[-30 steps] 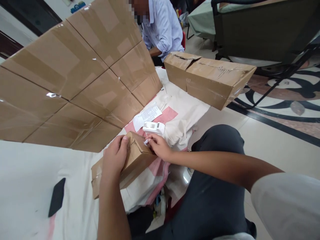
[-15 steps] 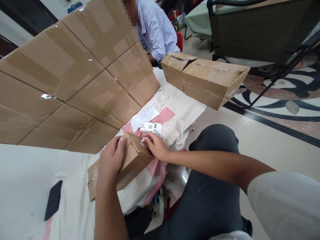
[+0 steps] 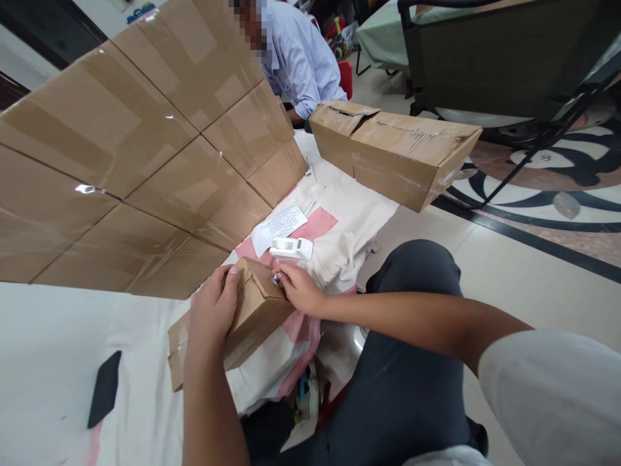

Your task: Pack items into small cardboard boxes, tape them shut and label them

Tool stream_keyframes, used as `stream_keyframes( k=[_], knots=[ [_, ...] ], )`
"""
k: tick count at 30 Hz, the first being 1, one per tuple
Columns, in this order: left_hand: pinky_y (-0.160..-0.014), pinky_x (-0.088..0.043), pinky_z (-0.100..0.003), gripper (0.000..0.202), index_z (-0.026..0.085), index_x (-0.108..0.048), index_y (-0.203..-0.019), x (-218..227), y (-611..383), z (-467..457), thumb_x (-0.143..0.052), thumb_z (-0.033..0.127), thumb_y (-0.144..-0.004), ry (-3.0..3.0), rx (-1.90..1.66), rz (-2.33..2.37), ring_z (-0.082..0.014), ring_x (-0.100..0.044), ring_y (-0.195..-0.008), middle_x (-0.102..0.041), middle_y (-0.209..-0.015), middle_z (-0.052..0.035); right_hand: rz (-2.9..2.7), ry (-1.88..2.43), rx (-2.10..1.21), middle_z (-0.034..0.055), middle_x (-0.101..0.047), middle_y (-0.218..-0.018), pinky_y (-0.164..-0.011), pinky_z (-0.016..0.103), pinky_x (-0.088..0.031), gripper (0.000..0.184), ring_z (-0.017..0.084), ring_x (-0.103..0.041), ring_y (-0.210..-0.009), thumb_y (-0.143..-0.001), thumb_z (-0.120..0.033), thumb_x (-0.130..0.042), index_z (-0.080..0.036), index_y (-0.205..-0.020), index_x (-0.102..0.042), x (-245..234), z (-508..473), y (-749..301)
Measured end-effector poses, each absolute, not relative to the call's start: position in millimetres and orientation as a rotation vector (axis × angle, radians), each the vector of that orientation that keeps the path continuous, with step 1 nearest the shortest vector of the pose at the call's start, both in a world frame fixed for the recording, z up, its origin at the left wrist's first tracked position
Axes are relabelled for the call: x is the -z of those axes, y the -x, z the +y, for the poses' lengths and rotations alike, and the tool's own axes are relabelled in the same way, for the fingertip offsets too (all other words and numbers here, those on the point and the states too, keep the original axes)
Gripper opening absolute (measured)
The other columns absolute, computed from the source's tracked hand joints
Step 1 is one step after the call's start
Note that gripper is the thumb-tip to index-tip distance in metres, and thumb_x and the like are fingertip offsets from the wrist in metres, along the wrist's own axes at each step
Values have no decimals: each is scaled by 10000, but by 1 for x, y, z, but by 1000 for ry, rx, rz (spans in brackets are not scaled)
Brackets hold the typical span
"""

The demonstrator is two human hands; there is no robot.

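A long cardboard box (image 3: 262,327) lies on the cloth-covered surface before me. My left hand (image 3: 216,301) is closed over its top edge, thumb on the upper face. At the box's near-right end, my right hand (image 3: 297,288) pinches a small white piece of paper or sticker (image 3: 275,279) against or close to the end face. Fingers hide most of that piece. Just beyond the right hand sits a small white tape-dispenser-like object (image 3: 291,248). Behind it lies a white sheet (image 3: 284,224) printed with rows of small outlined shapes.
Stacked cardboard boxes (image 3: 160,168) form a wall at the left. Another long, torn-topped box (image 3: 388,152) stands at the far right edge of the cloth (image 3: 359,194). A dark phone-like slab (image 3: 104,389) lies at lower left. A person in a blue shirt (image 3: 305,55) sits behind.
My right hand has shifted slightly left, closer to the box's end, and less of the white piece shows. My left hand keeps its hold on the box.
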State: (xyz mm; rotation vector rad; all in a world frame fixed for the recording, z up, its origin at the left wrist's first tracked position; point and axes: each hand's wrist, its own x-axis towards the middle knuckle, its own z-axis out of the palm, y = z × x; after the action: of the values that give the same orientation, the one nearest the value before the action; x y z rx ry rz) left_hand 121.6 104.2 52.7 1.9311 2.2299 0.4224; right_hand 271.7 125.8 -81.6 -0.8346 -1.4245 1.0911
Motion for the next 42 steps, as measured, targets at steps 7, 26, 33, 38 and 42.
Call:
stream_keyframes(
  k=[7, 26, 33, 38, 42],
  knots=[
    [-949, -436, -409, 419, 283, -625, -1092, -51, -120, 104, -340, 563, -968, -1947, -420, 2225, -294, -628, -1114, -712, -1132, -56, -1423, 839, -1081, 48, -618, -987, -904, 330, -445, 209, 191, -579, -956, -929, -81, -398, -207, -933, -564, 79, 123, -271],
    [-953, -440, -403, 405, 285, -628, -1112, -51, -120, 105, -371, 556, -956, -1968, -431, 2230, -283, -640, -1101, -719, -1136, -47, -1246, 942, -1229, -24, -533, -765, -719, 292, -390, 127, 171, -517, -736, -966, -229, -401, -228, -871, -484, 77, 122, -269],
    [-967, -445, -423, 406, 279, -633, -1093, -51, -120, 106, -373, 556, -950, -1968, -422, 2246, -291, -644, -1096, -722, -1122, -54, -1160, 856, -1386, -45, -512, -703, -656, 273, -372, 64, 153, -496, -674, -895, -236, -472, -225, -837, -498, 73, 120, -269],
    [-988, -441, -430, 410, 277, -635, -1107, -51, -120, 106, -381, 558, -949, -1950, -427, 2243, -291, -642, -1105, -722, -1129, -58, -1163, 824, -1398, -52, -506, -693, -626, 262, -359, 32, 141, -473, -641, -818, -214, -536, -216, -848, -527, 78, 120, -267],
    [-988, -438, -432, 409, 278, -632, -1112, -51, -119, 106, -386, 562, -950, -1954, -443, 2232, -295, -639, -1114, -720, -1135, -60, -1156, 839, -1333, -35, -533, -737, -659, 275, -366, 82, 145, -495, -676, -883, -247, -483, -211, -817, -517, 81, 122, -264]
  ],
)
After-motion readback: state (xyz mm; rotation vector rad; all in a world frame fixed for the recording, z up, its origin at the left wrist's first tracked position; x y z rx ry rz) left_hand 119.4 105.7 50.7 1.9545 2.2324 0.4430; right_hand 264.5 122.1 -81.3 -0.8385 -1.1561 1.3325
